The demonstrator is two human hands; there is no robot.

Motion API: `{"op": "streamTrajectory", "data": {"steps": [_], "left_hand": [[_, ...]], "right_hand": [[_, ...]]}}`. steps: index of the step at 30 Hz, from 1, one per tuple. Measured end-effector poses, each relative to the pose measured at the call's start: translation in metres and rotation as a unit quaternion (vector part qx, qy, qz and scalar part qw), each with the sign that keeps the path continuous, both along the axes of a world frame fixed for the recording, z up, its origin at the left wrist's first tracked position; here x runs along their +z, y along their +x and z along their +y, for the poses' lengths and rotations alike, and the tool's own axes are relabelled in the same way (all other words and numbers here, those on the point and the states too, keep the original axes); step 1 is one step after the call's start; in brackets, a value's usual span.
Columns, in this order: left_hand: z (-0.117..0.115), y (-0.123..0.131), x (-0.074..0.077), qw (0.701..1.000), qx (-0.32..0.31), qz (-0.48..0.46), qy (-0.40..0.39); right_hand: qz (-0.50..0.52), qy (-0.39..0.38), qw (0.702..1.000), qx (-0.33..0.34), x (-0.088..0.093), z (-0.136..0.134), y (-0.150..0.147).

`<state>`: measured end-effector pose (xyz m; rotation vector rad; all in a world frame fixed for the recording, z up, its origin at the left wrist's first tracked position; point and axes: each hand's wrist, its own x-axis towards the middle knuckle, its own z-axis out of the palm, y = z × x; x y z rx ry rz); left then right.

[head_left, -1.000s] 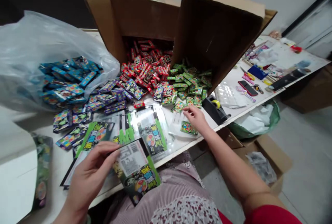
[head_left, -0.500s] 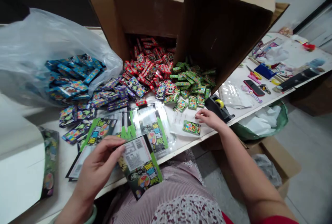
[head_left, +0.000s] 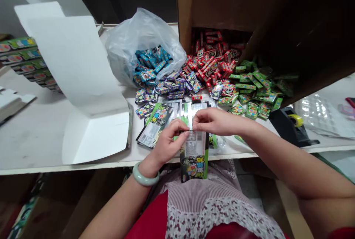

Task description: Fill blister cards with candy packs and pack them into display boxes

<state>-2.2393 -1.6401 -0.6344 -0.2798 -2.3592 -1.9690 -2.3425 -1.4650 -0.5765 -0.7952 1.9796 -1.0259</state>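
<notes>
A printed packaging pouch [head_left: 194, 157], green and black with a white label, hangs upright over my lap at the table's front edge. My left hand [head_left: 168, 144] pinches its top left corner, and my right hand [head_left: 216, 120] pinches the top edge from the right. More flat pouches [head_left: 158, 120] lie on the table just behind my hands. Behind them spread piles of small candy packs: blue ones [head_left: 149, 63] spilling from a clear plastic bag [head_left: 138, 32], purple ones [head_left: 173, 84], red ones [head_left: 213, 60] and green ones [head_left: 255, 84] in front of a tipped cardboard box [head_left: 230, 4].
A white open carton [head_left: 83, 84] stands at the left on the table [head_left: 30, 143]. A black tape dispenser [head_left: 291, 124] sits at the right, beside clear plastic sheets [head_left: 318, 113]. Stacked green display boxes [head_left: 24, 60] are at the far left.
My view has swung left. My right hand has come back from the green packs to the pouch, and both hands now grip its top edge, with the pouch turned upright.
</notes>
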Motion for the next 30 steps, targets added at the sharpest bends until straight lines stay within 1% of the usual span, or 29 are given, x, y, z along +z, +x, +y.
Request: {"op": "streamTrajectory", "data": {"steps": [3,7,10,13,15,16,18,20,22,23,24,25,26,27,28,29,30], "left_hand": [[-0.002,0.000,-0.001,1.000,0.002,-0.009,0.011],[-0.002,-0.001,-0.004,1.000,-0.001,-0.008,0.008],[0.001,-0.001,-0.007,1.000,0.019,0.002,-0.001],[0.002,-0.001,-0.009,0.999,0.029,0.022,-0.011],[0.001,0.000,-0.009,0.999,0.028,0.035,-0.018],[0.000,0.000,-0.008,0.999,0.026,0.038,-0.025],[-0.002,0.000,-0.007,0.997,0.024,0.040,-0.055],[-0.002,-0.001,-0.006,0.993,0.021,0.038,-0.107],[-0.003,-0.005,-0.005,0.989,-0.004,0.034,-0.141],[-0.005,-0.007,-0.004,0.989,-0.017,0.030,-0.147],[-0.010,-0.008,-0.003,0.989,-0.022,0.023,-0.146],[-0.016,-0.010,-0.003,0.990,-0.007,0.012,-0.141],[-0.023,-0.012,-0.004,0.991,0.029,-0.005,-0.130],[-0.032,-0.014,-0.005,0.989,0.091,-0.026,-0.114],[-0.040,-0.016,-0.007,0.981,0.164,-0.051,-0.088],[-0.047,-0.018,-0.009,0.967,0.237,-0.076,-0.051],[-0.053,-0.021,-0.012,0.950,0.296,-0.098,-0.006]], "right_hand": [[-0.013,0.009,1.000,0.006,-0.002,-0.001,-0.005],[0.001,0.011,1.000,0.017,-0.004,-0.004,-0.008],[0.011,0.012,1.000,0.018,-0.007,-0.007,-0.008],[0.021,0.030,0.999,-0.015,-0.009,-0.009,-0.008],[0.003,0.031,0.999,-0.044,-0.012,-0.010,-0.007],[-0.025,0.024,0.998,-0.059,-0.014,-0.012,-0.006],[-0.125,0.004,0.989,-0.080,-0.024,-0.015,-0.004],[-0.262,-0.013,0.961,-0.085,-0.037,-0.020,-0.002],[-0.368,-0.024,0.926,-0.078,-0.048,-0.020,-0.003],[-0.394,-0.029,0.916,-0.075,-0.052,-0.017,-0.005],[-0.394,-0.037,0.915,-0.080,-0.054,-0.010,-0.008],[-0.360,-0.044,0.927,-0.098,-0.054,0.000,-0.012],[-0.290,-0.048,0.946,-0.135,-0.054,0.013,-0.018],[-0.188,-0.043,0.962,-0.194,-0.053,0.029,-0.024],[-0.069,-0.029,0.961,-0.266,-0.054,0.046,-0.032],[0.047,-0.001,0.937,-0.347,-0.056,0.063,-0.039],[0.126,0.037,0.899,-0.418,-0.060,0.079,-0.047]]}}
